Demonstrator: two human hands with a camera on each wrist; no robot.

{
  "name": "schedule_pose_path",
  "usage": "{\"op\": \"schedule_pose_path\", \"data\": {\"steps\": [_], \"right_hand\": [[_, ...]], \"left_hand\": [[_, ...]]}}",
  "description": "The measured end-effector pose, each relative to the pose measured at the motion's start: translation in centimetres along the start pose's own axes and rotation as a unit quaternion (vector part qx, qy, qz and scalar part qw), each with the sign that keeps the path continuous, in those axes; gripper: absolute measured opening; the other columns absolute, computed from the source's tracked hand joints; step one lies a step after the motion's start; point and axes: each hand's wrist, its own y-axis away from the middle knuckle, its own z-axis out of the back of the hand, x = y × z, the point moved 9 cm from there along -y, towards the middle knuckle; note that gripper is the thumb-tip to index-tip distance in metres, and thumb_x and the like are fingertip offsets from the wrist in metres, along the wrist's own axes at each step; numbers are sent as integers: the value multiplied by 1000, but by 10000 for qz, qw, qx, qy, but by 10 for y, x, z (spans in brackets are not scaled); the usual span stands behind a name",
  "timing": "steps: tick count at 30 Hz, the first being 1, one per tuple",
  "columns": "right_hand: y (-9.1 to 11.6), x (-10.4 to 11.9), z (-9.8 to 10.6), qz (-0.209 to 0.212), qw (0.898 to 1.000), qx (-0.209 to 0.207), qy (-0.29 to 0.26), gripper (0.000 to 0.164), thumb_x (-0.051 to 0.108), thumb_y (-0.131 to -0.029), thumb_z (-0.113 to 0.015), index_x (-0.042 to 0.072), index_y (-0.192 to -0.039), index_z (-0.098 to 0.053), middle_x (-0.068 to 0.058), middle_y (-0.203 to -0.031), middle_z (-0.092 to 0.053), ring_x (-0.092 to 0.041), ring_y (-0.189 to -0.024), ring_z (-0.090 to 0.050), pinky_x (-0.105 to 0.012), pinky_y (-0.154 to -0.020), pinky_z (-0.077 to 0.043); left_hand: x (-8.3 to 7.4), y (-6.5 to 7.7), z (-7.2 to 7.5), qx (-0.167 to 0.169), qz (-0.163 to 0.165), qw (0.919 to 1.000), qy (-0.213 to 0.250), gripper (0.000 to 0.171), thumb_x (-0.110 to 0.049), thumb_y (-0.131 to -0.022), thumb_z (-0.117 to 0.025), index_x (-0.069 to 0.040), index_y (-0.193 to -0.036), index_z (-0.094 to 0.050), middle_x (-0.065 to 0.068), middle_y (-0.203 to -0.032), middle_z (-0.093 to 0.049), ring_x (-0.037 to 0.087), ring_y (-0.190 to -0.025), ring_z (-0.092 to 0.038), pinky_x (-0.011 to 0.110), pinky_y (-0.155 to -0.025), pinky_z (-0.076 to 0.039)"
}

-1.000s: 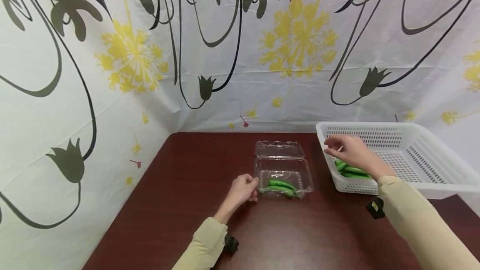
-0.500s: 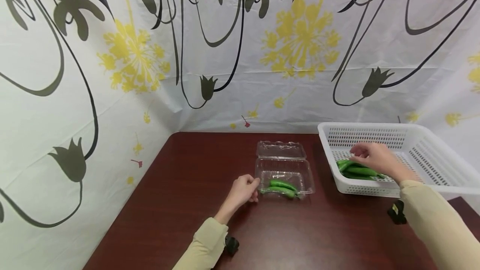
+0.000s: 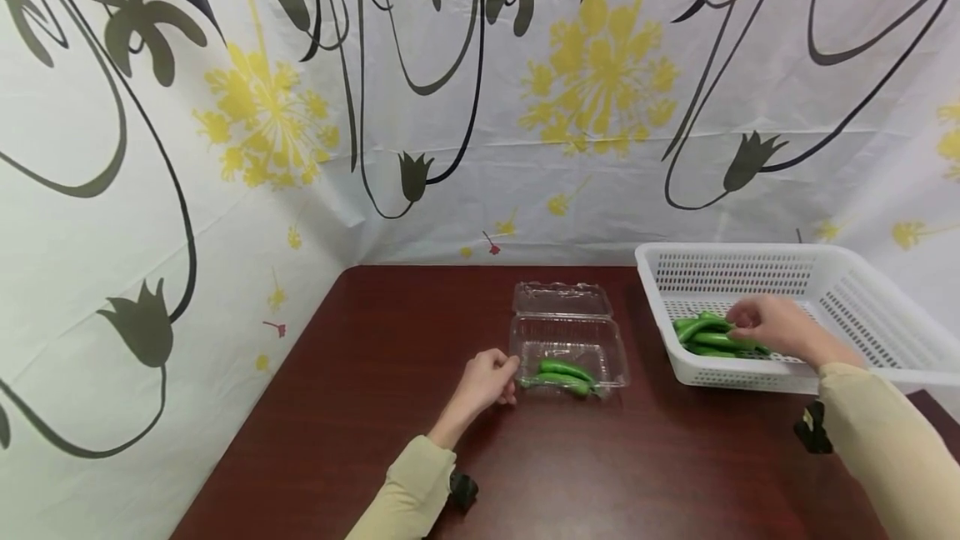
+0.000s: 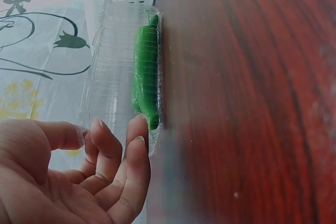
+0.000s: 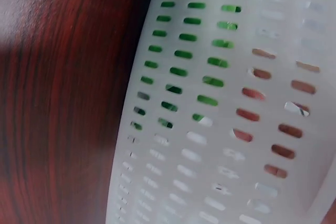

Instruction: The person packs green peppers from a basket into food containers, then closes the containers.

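Observation:
In the head view, my left hand [image 3: 489,377] is at the left side of a clear plastic clamshell box [image 3: 617,348], which lies unlidded on the table. The left wrist view shows thumb and index finger of that hand [image 4: 79,171] pinching the box's rim. Green peppers [image 3: 564,370] lie inside, near its front wall. My right hand [image 3: 776,327] reaches into a white plastic basket [image 3: 832,265], fingertips down at a pile of green peppers [image 3: 703,338]. Whether they grip one cannot be made out. Through the basket's slots, the right wrist view shows only bits of fingers and green.
A dark red-brown wooden table [image 3: 390,357] carries the box in the middle and the basket at the right. Behind and to the left hangs a white cloth [image 3: 442,123] with flower prints. The box's lid [image 3: 562,300] is folded back toward the cloth.
My right hand has moved right from the basket's left rim and lowered onto the green peppers. My left hand and the box stay in place.

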Motion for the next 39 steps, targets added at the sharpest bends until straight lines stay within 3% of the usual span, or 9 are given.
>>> {"op": "schedule_pose_path", "data": {"steps": [11,19,34,39], "right_hand": [[6,-16,-7,-27,9994,235,250,26,16,-82,-82,-2,-98,-72,-2,-83,-67,-20,-77,-61,-41,-67,-51],[6,-24,-14,-154,9981,597,6,32,13,-82,-81,-8,-102,-69,-5,-83,-67,-22,-77,-61,-41,-66,-52],[8,-13,-1,20,9998,52,177,26,15,-81,-83,-1,-97,-71,-1,-79,-67,-17,-71,-61,-39,-63,-52],[12,-11,8,41,9994,-115,311,24,16,-82,-83,2,-98,-72,-3,-82,-70,-21,-74,-65,-46,-67,-55]], "left_hand": [[-2,1,-1,3,-70,10000,-25,27,-19,-102,-58,6,-92,-64,5,-61,-61,22,-55,-69,32,-52,-58],[0,2,-3,2,-5,10000,-58,25,-19,-102,-58,2,-89,-63,3,-60,-60,19,-53,-68,35,-53,-59],[-1,2,0,-5,-13,10000,-28,28,-20,-103,-57,6,-92,-64,5,-62,-61,22,-56,-69,35,-53,-59],[-2,2,1,-39,-31,10000,-18,27,-18,-102,-58,6,-91,-63,8,-62,-61,24,-56,-69,35,-53,-59]]}}
